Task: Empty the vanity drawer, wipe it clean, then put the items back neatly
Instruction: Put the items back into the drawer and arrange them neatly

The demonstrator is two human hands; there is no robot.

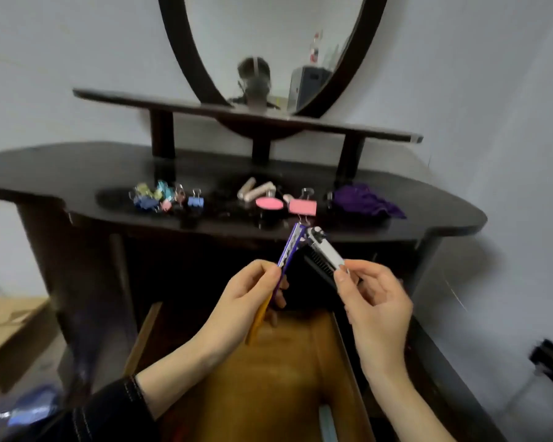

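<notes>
bare left hand [243,301] and right hand [374,301]; black left sleeve [109,409] with pale dashed stitching

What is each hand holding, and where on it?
Left hand grips the purple stick low down; right hand pinches the white-and-black comb at its near end.

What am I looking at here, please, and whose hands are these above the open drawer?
There is no machine: one wide-angle camera on a person's head looks forward and down at their own bare hands. The left hand grips a purple and orange strip. The right hand pinches a white-and-black toothed piece, perhaps a comb. Below them is the pulled-out drawer. On the dark vanity top lie small coloured binder clips, beige rollers, a pink oval item, a large pink binder clip and a purple cloth. The mirror reflects the person.
</notes>
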